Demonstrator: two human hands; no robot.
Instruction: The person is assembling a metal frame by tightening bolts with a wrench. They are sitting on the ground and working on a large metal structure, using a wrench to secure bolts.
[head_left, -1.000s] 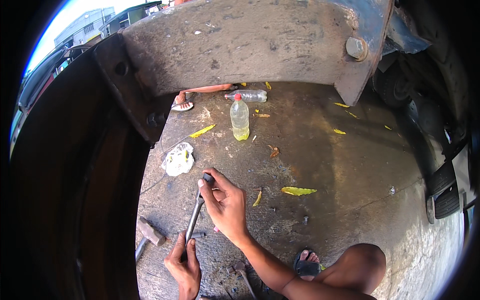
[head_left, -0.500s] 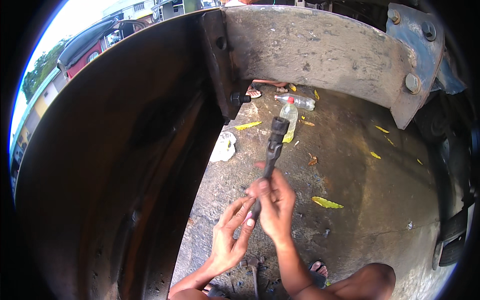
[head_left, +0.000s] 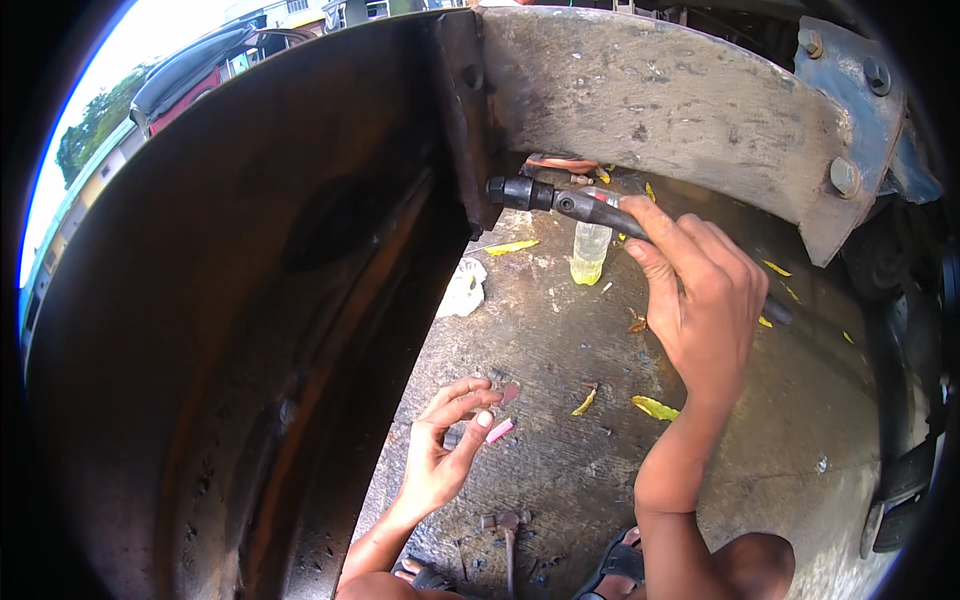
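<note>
Right hand (head_left: pixel 708 290) around the wrench (head_left: pixel 606 213) (socket (head_left: pixel 519 193) at bolt (head_left: pixel 495 190)), left hand (head_left: pixel 440 455) loosely spread.

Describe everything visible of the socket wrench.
The socket wrench looks like dark metal: a cylindrical socket, a pinned joint and a long handle. It slopes down rightward, with the right hand holding the handle and the far end showing beyond it. The socket is at the bolt on the flange; seating depth is unclear.
</note>
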